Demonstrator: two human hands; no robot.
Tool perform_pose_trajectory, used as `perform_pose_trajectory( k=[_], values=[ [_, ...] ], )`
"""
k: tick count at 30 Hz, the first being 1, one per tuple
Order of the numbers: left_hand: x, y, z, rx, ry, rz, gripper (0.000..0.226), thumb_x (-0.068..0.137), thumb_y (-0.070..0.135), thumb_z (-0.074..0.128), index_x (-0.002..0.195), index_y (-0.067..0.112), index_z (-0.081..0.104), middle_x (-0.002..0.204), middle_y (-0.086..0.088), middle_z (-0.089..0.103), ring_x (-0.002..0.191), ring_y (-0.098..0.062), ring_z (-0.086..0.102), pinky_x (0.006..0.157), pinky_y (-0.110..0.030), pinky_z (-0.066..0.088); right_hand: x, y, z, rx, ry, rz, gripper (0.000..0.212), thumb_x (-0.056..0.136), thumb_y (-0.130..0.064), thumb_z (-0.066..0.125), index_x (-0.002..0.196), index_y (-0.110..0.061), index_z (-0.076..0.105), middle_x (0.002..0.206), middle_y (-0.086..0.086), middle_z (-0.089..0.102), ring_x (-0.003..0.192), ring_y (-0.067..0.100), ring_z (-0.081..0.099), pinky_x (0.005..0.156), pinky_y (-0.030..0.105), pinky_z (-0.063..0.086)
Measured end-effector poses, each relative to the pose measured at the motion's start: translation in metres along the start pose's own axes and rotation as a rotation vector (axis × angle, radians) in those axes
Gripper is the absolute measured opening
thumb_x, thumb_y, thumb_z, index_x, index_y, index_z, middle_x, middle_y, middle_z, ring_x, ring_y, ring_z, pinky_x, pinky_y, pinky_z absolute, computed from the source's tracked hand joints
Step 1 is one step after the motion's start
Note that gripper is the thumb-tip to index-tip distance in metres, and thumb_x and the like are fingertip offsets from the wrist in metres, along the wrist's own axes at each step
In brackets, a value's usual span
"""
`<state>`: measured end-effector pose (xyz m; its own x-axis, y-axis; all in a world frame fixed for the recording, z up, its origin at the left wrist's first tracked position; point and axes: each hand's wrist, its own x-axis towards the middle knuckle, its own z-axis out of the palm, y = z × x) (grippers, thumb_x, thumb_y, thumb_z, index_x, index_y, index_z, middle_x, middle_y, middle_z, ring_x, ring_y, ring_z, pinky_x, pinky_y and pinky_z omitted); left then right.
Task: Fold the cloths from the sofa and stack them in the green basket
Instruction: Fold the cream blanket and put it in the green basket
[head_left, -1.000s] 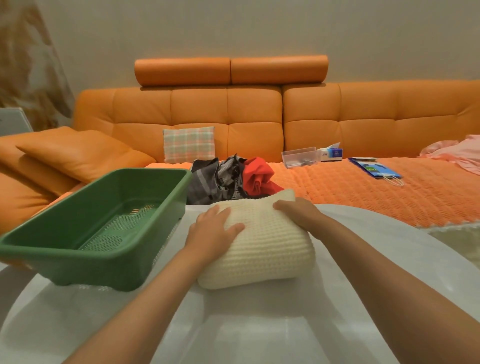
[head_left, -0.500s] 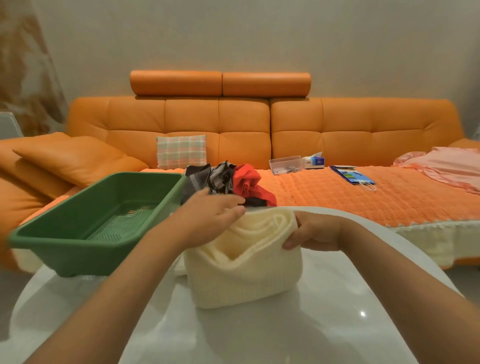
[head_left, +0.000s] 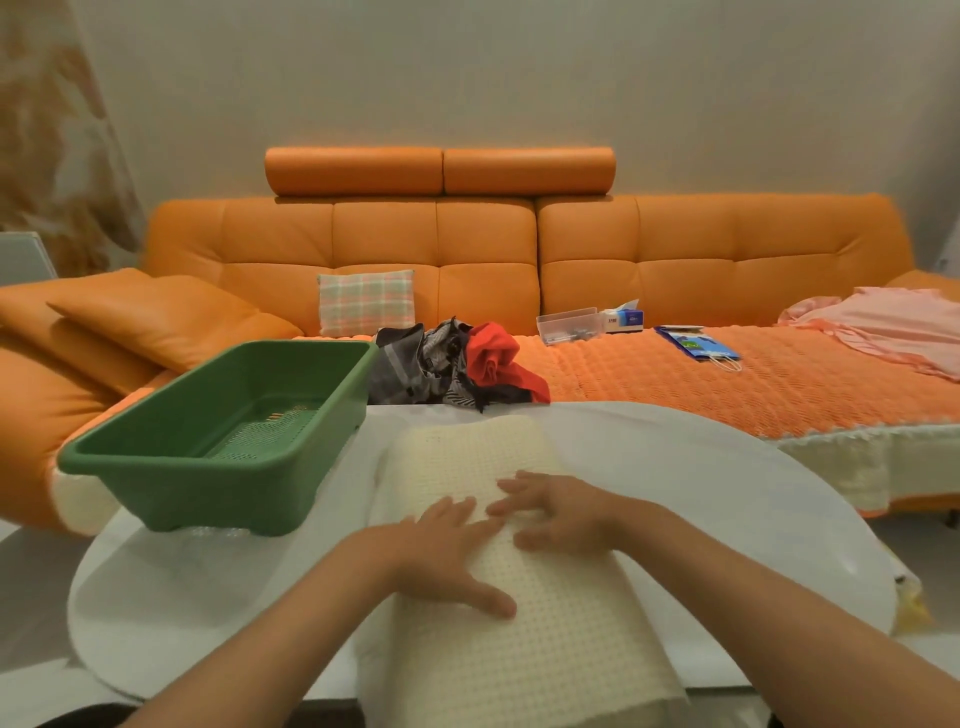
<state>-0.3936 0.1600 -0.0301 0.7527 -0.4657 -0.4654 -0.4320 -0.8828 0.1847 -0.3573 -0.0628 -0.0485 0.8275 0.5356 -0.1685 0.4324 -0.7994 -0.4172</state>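
A cream waffle-knit cloth (head_left: 483, 457) lies spread lengthwise on the white round table (head_left: 727, 509), its near end hanging over the table's front edge. My left hand (head_left: 447, 551) and my right hand (head_left: 556, 514) rest flat on its middle, fingers spread and almost touching each other. The green basket (head_left: 171, 467) stands on the table's left side, with nothing in it. A heap of grey, striped and red cloths (head_left: 452, 364) sits on the orange sofa (head_left: 675, 249) just behind the table.
On the sofa seat lie a plaid cushion (head_left: 366, 301), a clear plastic box (head_left: 569, 325), a tissue box (head_left: 623, 317), a blue booklet (head_left: 696, 343) and a pink cloth (head_left: 883, 327) at the far right. Loose orange cushions (head_left: 156, 317) are piled left.
The cream cloth was a folded bundle held at both ends; it now lies opened out long toward me. Both hands have let go and moved to press flat on its middle.
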Motion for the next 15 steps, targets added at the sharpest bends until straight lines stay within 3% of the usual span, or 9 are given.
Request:
perform_pose_trajectory(
  k=[2, 5, 9, 12, 15],
  values=[
    [0.008, -0.005, 0.005, 0.062, 0.042, 0.002, 0.113, 0.069, 0.088, 0.052, 0.155, 0.042, -0.005, 0.163, 0.009, -0.02, 0.149, -0.015, -0.023, 0.12, -0.057, -0.004, 0.004, 0.006, 0.009, -0.147, -0.02, 0.052, 0.056, 0.095, -0.059, 0.047, 0.148, -0.055, 0.029, 0.166, -0.015, 0.007, 0.152, 0.008, 0.003, 0.123, 0.043, 0.008],
    [0.019, -0.018, -0.003, 0.146, 0.235, -0.036, 0.104, 0.075, 0.082, 0.054, 0.157, 0.039, 0.005, 0.165, 0.005, -0.011, 0.151, -0.018, -0.014, 0.121, -0.053, -0.004, 0.005, 0.012, 0.008, -0.129, 0.019, 0.229, 0.062, 0.092, -0.071, 0.038, 0.15, -0.057, 0.018, 0.166, -0.015, -0.001, 0.153, 0.011, 0.003, 0.122, 0.046, 0.013],
    [0.034, -0.03, -0.012, 0.077, 0.516, -0.175, 0.081, 0.084, 0.069, 0.056, 0.152, 0.036, 0.028, 0.16, 0.005, 0.026, 0.145, -0.021, 0.025, 0.116, -0.046, 0.024, 0.013, 0.02, 0.006, -0.135, 0.157, 0.511, 0.064, 0.094, -0.072, 0.028, 0.154, -0.051, 0.015, 0.167, -0.008, -0.002, 0.153, 0.02, 0.005, 0.118, 0.048, 0.02],
    [0.042, -0.039, -0.012, -0.16, 0.449, -0.351, 0.08, 0.087, 0.073, 0.046, 0.149, 0.024, 0.034, 0.145, -0.001, 0.046, 0.127, -0.026, 0.048, 0.1, -0.042, 0.044, 0.028, 0.026, 0.009, -0.172, 0.21, 0.599, 0.063, 0.098, -0.065, 0.021, 0.156, -0.042, 0.013, 0.167, 0.005, 0.0, 0.152, 0.031, 0.007, 0.117, 0.054, 0.025],
    [0.05, -0.046, -0.011, -0.315, 0.391, -0.42, 0.075, 0.096, 0.069, 0.027, 0.143, 0.012, 0.044, 0.14, -0.006, 0.052, 0.121, -0.025, 0.052, 0.091, -0.035, 0.042, 0.039, 0.032, 0.007, -0.226, 0.198, 0.609, 0.06, 0.101, -0.058, 0.019, 0.157, -0.038, 0.013, 0.166, 0.009, 0.001, 0.152, 0.033, 0.005, 0.116, 0.063, 0.015]
  ],
)
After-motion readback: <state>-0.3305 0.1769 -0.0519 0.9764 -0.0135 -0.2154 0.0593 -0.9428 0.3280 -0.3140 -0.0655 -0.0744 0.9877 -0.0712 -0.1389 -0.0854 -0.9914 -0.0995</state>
